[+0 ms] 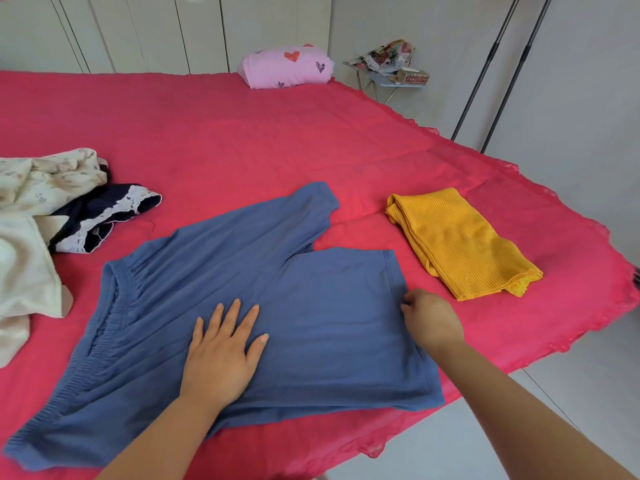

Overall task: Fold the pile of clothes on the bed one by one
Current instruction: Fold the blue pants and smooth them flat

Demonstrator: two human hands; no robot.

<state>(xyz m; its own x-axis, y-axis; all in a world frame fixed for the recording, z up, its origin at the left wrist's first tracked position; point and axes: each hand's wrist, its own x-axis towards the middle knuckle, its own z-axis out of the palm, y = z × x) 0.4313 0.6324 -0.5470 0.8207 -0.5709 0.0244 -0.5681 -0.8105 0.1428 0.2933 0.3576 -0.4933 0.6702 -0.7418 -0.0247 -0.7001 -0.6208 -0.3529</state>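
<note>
Yellow garment [457, 240] beside the blue shorts [242, 258] is folded; your left hand [221, 355] lies flat on them, your right hand [431, 318] pinches their hem; the pile [31, 209] is not yet folded.

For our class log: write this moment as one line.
stage: folding blue shorts; left hand: pressing flat; right hand: pinching hem; folded: yellow garment

A bed [242, 140] with a red lace-edged sheet [554, 209] fills the room. Pale wardrobe doors [138, 29] line the far wall; a cluttered side table [391, 81] and two dark poles [491, 64] stand past its right edge.
</note>
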